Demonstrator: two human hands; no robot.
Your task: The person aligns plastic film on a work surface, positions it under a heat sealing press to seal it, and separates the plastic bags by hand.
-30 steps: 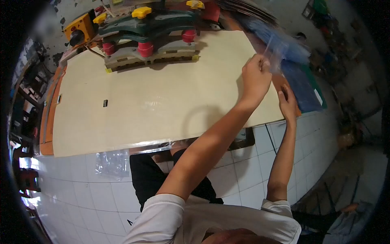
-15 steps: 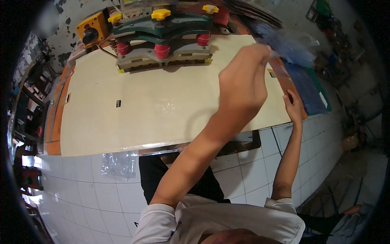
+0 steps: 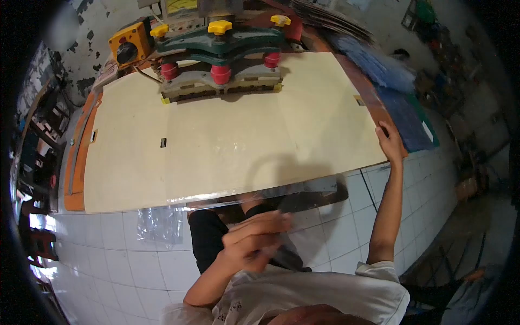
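Observation:
My left hand (image 3: 254, 241) is in front of my body, below the board's front edge. Its fingers are bent and smeared by motion, so whether they hold anything is unclear. My right hand (image 3: 390, 143) lies at the right end of a wide cream board (image 3: 216, 162), fingers stretched over its edge and the orange tabletop (image 3: 385, 115). Glossy clear plastic shows along the board's front edge. Over the back of the board stands a dark green clamp-like machine head (image 3: 219, 44) with yellow knobs and red rubber cushions.
A yellow box with a black knob (image 3: 128, 50) stands back left. Bluish plastic sheets (image 3: 374, 62) lie piled on the right, with flat stacked sheets (image 3: 330, 20) behind. A clear plastic bag (image 3: 160, 227) hangs below the front edge, over white floor tiles (image 3: 124, 265).
My left hand has come back from the plastic pile at the upper right, down toward my body. My right hand stays at the board's right end.

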